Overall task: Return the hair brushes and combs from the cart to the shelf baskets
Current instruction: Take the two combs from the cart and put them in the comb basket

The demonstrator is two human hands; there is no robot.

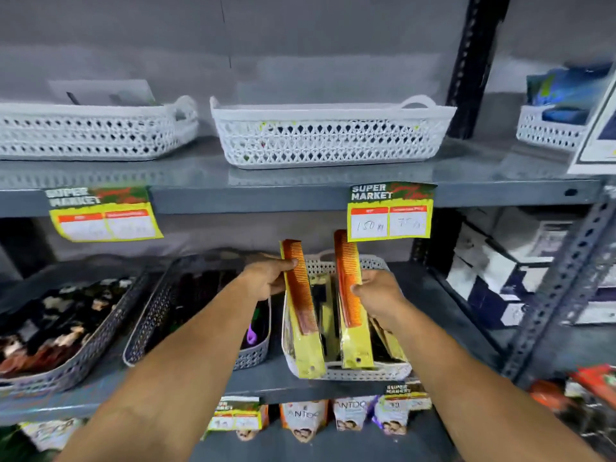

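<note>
The left hand (266,278) has its fingers closed around one packaged orange comb (297,295), the right hand (376,293) around a second orange comb (346,281) at its 3 o'clock. Both combs stand upright, lower ends inside the white basket (366,373) on the middle shelf (450,328).

Two bare forearms reach in from below; no sleeve shows on either; the left hand (266,278) and right hand (378,295) wear nothing.
</note>
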